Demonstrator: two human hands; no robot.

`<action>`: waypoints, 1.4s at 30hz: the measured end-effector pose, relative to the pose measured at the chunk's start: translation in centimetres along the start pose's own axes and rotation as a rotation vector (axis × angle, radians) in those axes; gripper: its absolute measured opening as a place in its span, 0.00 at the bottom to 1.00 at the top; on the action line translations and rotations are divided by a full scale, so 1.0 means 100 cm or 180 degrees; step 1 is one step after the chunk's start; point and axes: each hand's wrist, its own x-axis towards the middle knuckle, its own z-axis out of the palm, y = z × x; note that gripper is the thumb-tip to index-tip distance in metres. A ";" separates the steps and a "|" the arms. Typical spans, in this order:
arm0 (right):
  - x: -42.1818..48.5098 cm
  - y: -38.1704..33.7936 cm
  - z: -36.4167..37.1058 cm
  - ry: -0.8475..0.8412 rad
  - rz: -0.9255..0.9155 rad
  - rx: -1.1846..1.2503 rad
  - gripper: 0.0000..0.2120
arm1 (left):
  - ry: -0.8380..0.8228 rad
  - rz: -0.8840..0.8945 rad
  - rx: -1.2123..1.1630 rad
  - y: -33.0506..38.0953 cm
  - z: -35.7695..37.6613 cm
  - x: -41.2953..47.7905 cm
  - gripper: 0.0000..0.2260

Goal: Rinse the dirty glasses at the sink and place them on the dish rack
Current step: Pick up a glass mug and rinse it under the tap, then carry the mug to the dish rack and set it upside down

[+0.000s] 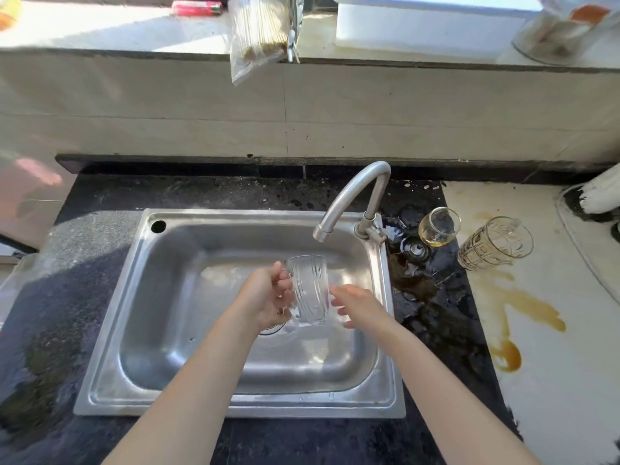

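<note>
One glass mug [310,290] gripped by left hand [268,298] above sink [161,297].

There is only one view, from a wide-angle camera worn on the person's head. It faces forward and steeply down, close above the rectangular stainless-steel sink [235,406], which fills the middle of the picture. Around the sink lies the dark speckled stone counter [302,441]. Behind the sink rise the pale tiled wall [402,105] and the sunlit ledge [100,28].

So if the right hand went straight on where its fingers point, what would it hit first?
Most likely the glass mug the left hand holds over the sink, though depth is unclear.
</note>
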 end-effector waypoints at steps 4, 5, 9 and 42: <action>-0.012 0.001 0.002 -0.0315 0.0199 0.0916 0.17 | -0.0173 -0.0301 -0.0937 -0.012 0.005 -0.001 0.15; -0.013 -0.001 0.000 -0.0206 0.0162 0.0991 0.21 | -0.0190 -0.0347 -0.1124 -0.017 0.007 -0.002 0.15; -0.015 -0.016 -0.013 0.0368 0.0025 0.0222 0.23 | -0.0184 -0.0465 -0.1524 -0.037 0.017 -0.003 0.13; -0.141 0.016 0.028 0.1555 -0.0736 -0.0341 0.28 | -0.0416 -0.0181 0.0863 -0.076 0.010 -0.061 0.10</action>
